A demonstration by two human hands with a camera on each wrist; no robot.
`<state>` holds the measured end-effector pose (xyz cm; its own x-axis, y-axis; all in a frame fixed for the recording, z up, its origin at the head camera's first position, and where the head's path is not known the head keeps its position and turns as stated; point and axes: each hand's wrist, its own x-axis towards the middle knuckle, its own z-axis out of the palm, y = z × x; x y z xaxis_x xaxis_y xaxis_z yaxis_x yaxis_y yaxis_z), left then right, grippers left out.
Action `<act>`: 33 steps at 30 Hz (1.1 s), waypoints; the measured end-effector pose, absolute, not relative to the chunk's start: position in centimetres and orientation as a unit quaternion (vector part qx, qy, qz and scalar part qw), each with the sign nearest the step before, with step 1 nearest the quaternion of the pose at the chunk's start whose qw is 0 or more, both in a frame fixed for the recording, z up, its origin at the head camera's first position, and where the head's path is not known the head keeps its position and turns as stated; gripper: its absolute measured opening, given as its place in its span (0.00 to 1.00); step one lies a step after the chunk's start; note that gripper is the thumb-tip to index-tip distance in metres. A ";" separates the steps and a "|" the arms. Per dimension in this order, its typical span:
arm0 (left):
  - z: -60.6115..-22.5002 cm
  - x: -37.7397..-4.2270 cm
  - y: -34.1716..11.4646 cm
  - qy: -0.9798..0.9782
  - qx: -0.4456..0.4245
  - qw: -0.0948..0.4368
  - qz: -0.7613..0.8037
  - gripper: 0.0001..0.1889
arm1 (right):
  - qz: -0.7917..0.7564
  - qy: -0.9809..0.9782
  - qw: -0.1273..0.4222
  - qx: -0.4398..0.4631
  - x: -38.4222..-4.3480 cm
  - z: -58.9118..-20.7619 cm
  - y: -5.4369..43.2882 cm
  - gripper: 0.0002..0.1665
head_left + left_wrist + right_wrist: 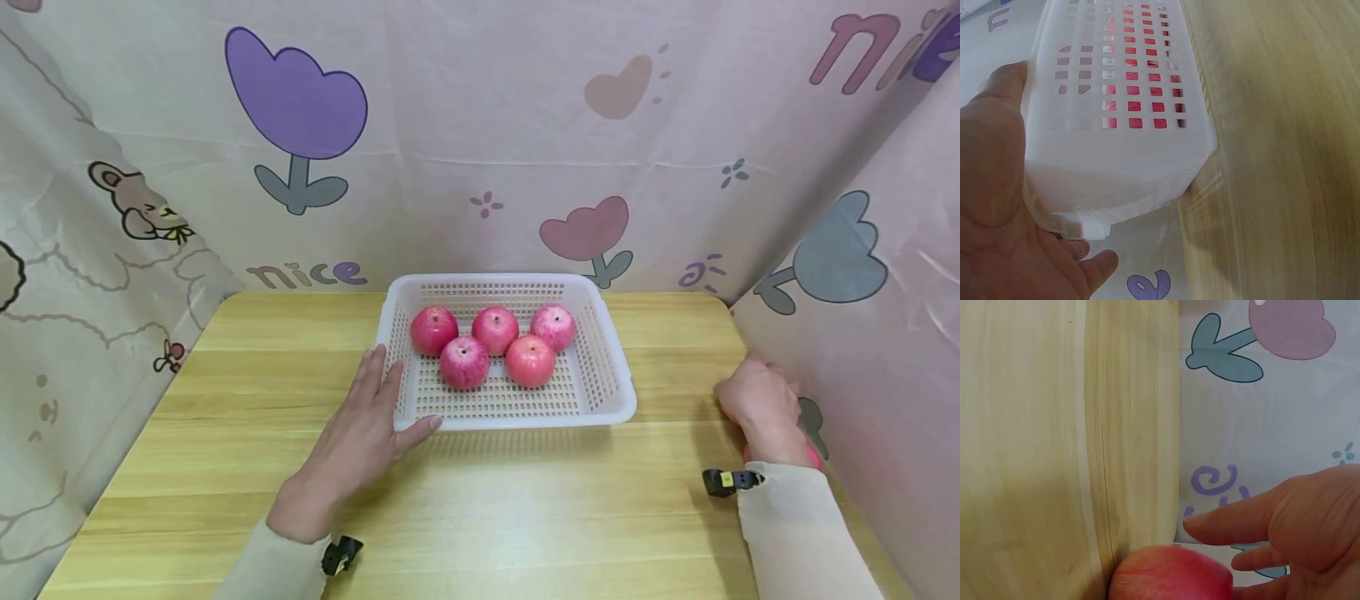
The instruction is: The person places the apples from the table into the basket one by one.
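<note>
A white plastic basket [510,421] with slotted walls stands on the table and holds several red and pink apples [464,362]. My left hand [360,429] rests against its left front corner, thumb at the front rim and fingers spread along the left side. In the left wrist view, the basket wall [1104,156] meets the palm. Off to the right, my right hand [761,404] is low at the table's edge, fingers bent downward in the head view. Beside its fingers [1263,557] is a red apple [1172,575], mostly hidden under the wrist from above; nothing shows between thumb and fingers.
A light wooden table [525,517] lies beneath everything. Patterned curtains [465,100] hang behind it and along both sides, the right one close to my right hand. A small black camera [731,482] sits at each wrist.
</note>
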<state>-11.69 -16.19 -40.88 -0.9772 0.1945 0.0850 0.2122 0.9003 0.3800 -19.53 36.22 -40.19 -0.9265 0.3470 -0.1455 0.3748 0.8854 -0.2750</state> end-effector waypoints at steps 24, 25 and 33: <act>-40.7 -11.7 -16.2 -0.973 -0.102 0.020 -0.204 0.61 | -0.177 0.981 0.033 0.066 -21.9 -41.0 30.9 0.52; -40.7 -11.7 -16.2 -0.974 -0.102 0.019 -0.203 0.61 | -0.177 0.981 0.035 0.067 -21.9 -41.1 30.9 0.52; -40.7 -11.7 -16.1 -0.974 -0.098 0.017 -0.202 0.61 | -0.168 0.978 0.076 0.100 -21.9 -41.1 30.6 0.57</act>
